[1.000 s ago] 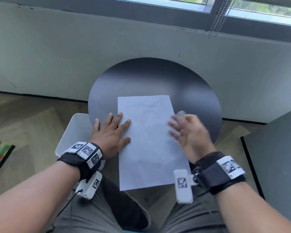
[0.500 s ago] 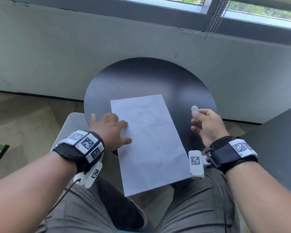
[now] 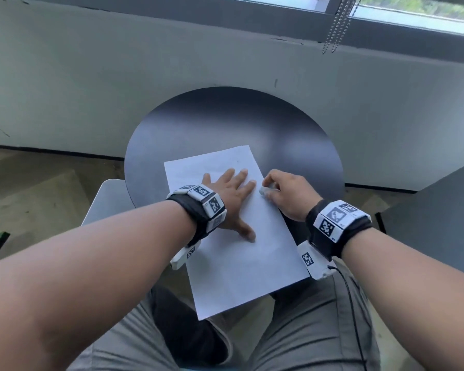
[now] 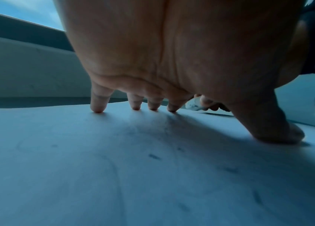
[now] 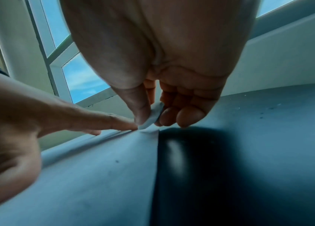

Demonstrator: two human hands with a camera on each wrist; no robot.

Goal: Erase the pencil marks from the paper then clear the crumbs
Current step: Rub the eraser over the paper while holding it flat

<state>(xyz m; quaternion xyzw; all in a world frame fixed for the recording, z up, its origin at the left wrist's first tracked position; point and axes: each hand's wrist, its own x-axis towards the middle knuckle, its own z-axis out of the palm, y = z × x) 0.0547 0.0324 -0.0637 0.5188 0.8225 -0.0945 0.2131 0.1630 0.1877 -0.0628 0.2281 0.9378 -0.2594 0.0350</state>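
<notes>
A white sheet of paper point(image 3: 241, 263) lies tilted on the round black table point(image 3: 225, 121), its near end hanging past the table's edge over my lap. My left hand point(image 3: 233, 194) lies spread flat on the sheet, fingertips point(image 4: 96, 109) and thumb pressing it down. My right hand point(image 3: 281, 194) pinches a small white eraser point(image 3: 267, 190) between thumb and fingers and holds its tip on the paper's right edge, just beside my left forefinger. In the right wrist view the eraser point(image 5: 153, 116) touches the paper point(image 5: 94, 175). Faint pencil lines and dark crumbs point(image 4: 153, 156) show on the sheet point(image 4: 56, 168).
A grey wall point(image 3: 91, 84) under a window stands just behind the table. A white chair seat point(image 3: 105, 202) is at the left, a dark tabletop point(image 3: 445, 223) at the right. A few specks point(image 5: 269, 108) lie on the black table right of the paper.
My left hand slid from the paper's left edge onto its middle. My right hand came down from beside the sheet and set the eraser on its right edge. The sheet has turned slightly.
</notes>
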